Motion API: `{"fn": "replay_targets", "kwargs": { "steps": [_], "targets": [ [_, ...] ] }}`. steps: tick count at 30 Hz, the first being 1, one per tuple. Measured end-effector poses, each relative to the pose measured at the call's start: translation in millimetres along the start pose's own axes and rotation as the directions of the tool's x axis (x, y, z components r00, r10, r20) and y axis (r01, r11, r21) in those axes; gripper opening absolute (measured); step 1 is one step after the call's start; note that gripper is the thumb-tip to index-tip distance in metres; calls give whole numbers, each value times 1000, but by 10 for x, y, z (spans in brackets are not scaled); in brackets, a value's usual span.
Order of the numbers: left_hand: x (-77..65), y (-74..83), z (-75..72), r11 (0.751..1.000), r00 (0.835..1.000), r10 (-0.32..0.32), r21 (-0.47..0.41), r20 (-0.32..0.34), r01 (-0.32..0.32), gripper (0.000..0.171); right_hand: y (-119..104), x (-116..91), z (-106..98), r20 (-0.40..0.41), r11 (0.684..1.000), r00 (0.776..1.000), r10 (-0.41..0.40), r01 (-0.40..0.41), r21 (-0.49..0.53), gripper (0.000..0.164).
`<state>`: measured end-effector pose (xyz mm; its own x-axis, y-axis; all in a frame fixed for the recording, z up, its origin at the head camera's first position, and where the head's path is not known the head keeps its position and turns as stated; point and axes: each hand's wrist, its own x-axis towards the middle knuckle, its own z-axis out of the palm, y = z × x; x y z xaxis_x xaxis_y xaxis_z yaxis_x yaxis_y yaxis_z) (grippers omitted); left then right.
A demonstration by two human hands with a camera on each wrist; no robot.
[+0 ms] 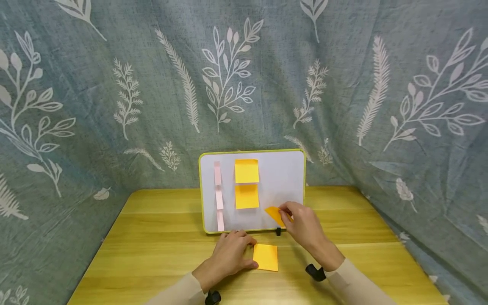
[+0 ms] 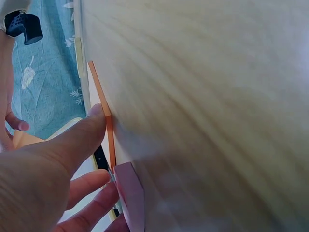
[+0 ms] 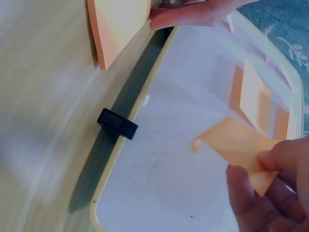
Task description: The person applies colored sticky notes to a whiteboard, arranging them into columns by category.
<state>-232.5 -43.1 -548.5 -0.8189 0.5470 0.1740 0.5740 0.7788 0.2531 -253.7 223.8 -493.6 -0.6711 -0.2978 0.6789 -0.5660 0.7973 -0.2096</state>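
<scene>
My right hand (image 1: pixel 305 224) pinches an orange sticky note (image 1: pixel 273 214) between thumb and fingers, in front of the whiteboard's lower right part. One free corner of that note curls in the right wrist view. Down on the table, my left hand (image 1: pixel 230 254) has its thumb and a fingertip at the left edge of an orange sticky note pad (image 1: pixel 266 257). The left wrist view shows the thumb on this pad and other fingers beside a pink pad (image 2: pixel 129 193), which the hand hides in the head view. The whiteboard (image 1: pixel 282 178) stands upright behind both hands.
Two orange notes, an upper note (image 1: pixel 246 171) and a lower note (image 1: pixel 247 196), stick to the board's middle. Several pink strips (image 1: pixel 217 173) run down its left side. A black clip foot (image 1: pixel 278 231) supports the lower edge. Patterned cloth (image 1: pixel 152 106) hangs behind the wooden table (image 1: pixel 160 237).
</scene>
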Motion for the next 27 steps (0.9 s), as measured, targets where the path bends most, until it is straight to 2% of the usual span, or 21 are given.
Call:
{"fn": "replay_targets", "kwargs": {
  "steps": [8,14,21,27],
  "targets": [
    [-8,1,-3,1000,1000,21,18,-16,-21,58,-24,-34,20,-93,996,995,-37,45,77,16],
    [-25,-2,-5,999,998,47,24,-38,-46,55,-60,-56,78,-132,990,990,-44,61,129,18],
    [-87,-32,0,996,988,83,-1,-127,-84,38,-122,-131,163,-130,972,989,-66,93,215,20],
    [-67,-39,-96,992,965,116,-30,-235,-126,27,-172,-183,211,-139,973,985,-102,128,194,23]
  ]
}}
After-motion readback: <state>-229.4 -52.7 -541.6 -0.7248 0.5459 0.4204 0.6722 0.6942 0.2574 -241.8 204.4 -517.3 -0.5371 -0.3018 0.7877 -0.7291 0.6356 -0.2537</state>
